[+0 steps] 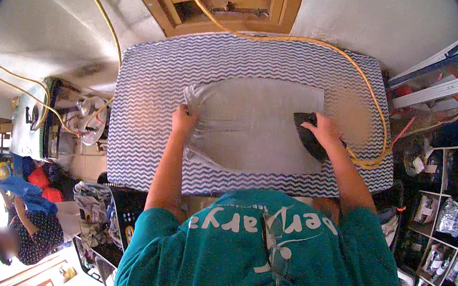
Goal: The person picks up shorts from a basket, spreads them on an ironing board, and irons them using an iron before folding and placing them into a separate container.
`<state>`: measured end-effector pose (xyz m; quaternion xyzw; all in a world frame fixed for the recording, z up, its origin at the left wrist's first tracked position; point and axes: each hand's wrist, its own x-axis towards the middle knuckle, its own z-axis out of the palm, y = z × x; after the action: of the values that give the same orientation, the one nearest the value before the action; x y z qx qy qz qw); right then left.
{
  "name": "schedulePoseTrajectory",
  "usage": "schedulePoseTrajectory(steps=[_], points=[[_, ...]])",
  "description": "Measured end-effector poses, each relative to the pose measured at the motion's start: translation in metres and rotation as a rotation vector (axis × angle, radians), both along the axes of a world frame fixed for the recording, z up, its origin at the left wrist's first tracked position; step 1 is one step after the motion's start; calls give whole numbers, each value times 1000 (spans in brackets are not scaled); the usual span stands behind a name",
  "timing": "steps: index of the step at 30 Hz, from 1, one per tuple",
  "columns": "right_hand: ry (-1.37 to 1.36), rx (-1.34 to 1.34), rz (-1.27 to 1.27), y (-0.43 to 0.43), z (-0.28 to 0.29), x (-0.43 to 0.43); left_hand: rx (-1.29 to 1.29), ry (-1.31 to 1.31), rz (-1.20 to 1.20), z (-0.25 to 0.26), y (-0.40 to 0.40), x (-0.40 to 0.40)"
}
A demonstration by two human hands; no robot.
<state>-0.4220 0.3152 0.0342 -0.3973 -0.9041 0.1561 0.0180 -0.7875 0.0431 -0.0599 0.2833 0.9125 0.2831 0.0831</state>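
A light grey piece of fabric lies spread on a padded table covered with blue-and-white zigzag cloth. My left hand pinches the fabric's gathered, wrinkled left end. At the other end, my right hand grips a dark clothes iron, which rests on the fabric near its right edge. A yellow cord runs from the iron around the table's right side and up past the far edge. The iron's handle is mostly hidden under my right hand.
A wooden window frame is beyond the table. Right are a folded ladder and shelves with plastic-wrapped items. A crate and piled clothes stand lower left; farther left are another person and a second ironing table.
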Motion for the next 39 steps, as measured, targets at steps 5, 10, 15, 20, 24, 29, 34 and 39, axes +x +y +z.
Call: schedulePoseTrajectory(steps=[5, 10, 15, 20, 24, 29, 34, 39], points=[[-16, -15, 15, 14, 7, -10, 95, -79, 76, 10, 13, -2], [83, -7, 453, -18, -13, -97, 313, -170, 47, -3, -10, -2], [220, -44, 664, -77, -4, -188, 380, -352, 148, 10, -18, -6], [383, -20, 739, -130, -2, -240, 374, -208, 226, -8, -46, -29], [401, 37, 386, -106, -25, -237, 162, -243, 275, -15, -10, -45], [127, -56, 186, -23, -24, -167, 31, -450, 181, -5, 33, -38], [112, -14, -55, 66, -17, -58, 247, -480, 165, -58, 31, -83], [-129, 239, -336, 120, -15, 21, 334, -971, 167, -31, 47, -64]])
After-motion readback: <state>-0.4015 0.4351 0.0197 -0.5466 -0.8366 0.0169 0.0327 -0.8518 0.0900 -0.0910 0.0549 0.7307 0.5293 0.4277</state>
